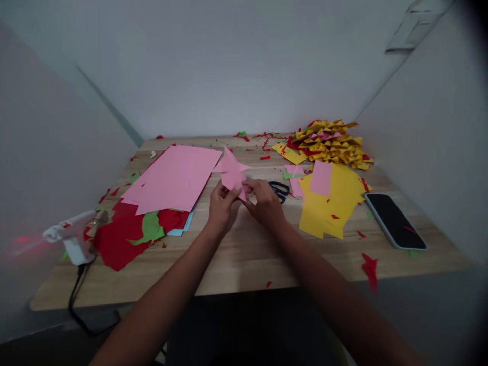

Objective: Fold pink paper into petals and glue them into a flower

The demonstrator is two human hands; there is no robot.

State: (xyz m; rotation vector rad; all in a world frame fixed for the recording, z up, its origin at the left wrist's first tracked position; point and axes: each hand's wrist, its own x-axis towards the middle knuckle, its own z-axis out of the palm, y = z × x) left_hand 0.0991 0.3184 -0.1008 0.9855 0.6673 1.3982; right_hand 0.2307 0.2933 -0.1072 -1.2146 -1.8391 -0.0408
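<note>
I have the fingers of the left hand [223, 211] pinching the lower left edge of a pointed, folded pink paper piece [231, 175], and those of the right hand [265, 201] pinching its lower right corner. That folded piece is my landmark; both hands hold it just above the pale wood-grain desk [244, 264].

Right of the folded piece, beyond the right hand's knuckles, I see the dark looped handles of a pair of scissors [282, 192]. Immediately left of it lie large flat pink paper sheets [171, 175], with crumpled red paper [124, 241] nearer me and a white glue gun [78, 231] farther left. Well to its right are flat yellow paper sheets [328, 216] topped by a small pink paper rectangle [321, 178], then a black-screened phone [394, 221]. Behind those sheets sits a dense cluster of folded yellow paper points [331, 147] with a few pink ones.

I judge the work partway: the cluster is well built up, and the folded piece has creases and points but isn't set down. The loose sheets and rectangle look unfolded; I can't tell how many folds remain.
</note>
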